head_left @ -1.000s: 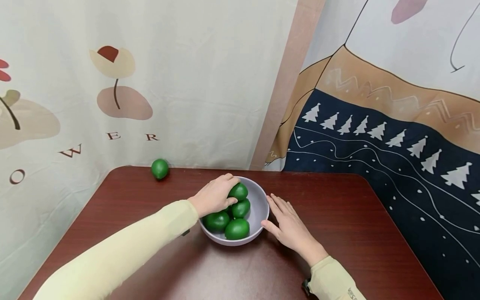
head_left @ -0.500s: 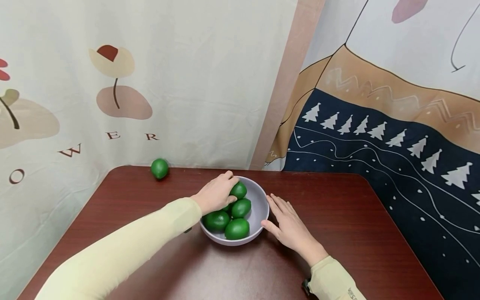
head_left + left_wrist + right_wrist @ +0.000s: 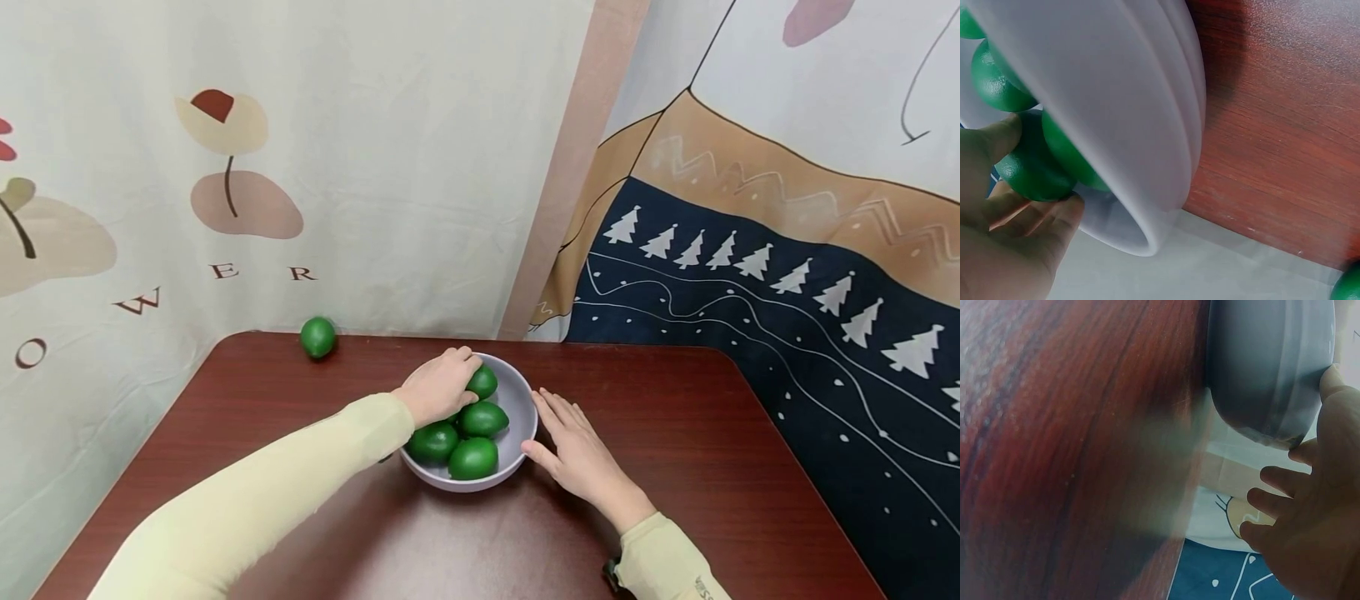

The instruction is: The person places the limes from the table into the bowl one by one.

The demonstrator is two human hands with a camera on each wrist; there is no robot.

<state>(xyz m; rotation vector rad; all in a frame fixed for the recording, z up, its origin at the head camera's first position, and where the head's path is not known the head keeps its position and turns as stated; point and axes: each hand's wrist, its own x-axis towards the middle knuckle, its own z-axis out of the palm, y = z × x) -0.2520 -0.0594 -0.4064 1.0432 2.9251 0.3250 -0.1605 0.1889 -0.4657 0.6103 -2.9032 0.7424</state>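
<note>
A pale lilac bowl (image 3: 519,404) stands on the table with several green limes (image 3: 473,458) inside. My left hand (image 3: 442,387) reaches in over the bowl's far left side. Between its thumb and fingers it grips one lime (image 3: 1035,162), which sits by another lime (image 3: 1069,153) under the bowl's wall in the left wrist view. My right hand (image 3: 581,454) lies along the bowl's right side, fingers extended; in the right wrist view its thumb and forefinger touch the bowl (image 3: 1266,369). Part of the gripped lime is hidden by the left hand in the head view.
A single lime (image 3: 318,337) lies at the table's back left edge. The reddish-brown wooden table (image 3: 675,442) has rounded back corners. Behind it hang a pale printed curtain (image 3: 397,167) and a dark blue cloth with white trees (image 3: 675,283).
My left hand has shifted slightly to the right with the lime it grips. The lime just below it has turned and moved a little right. My right hand stays in place.
</note>
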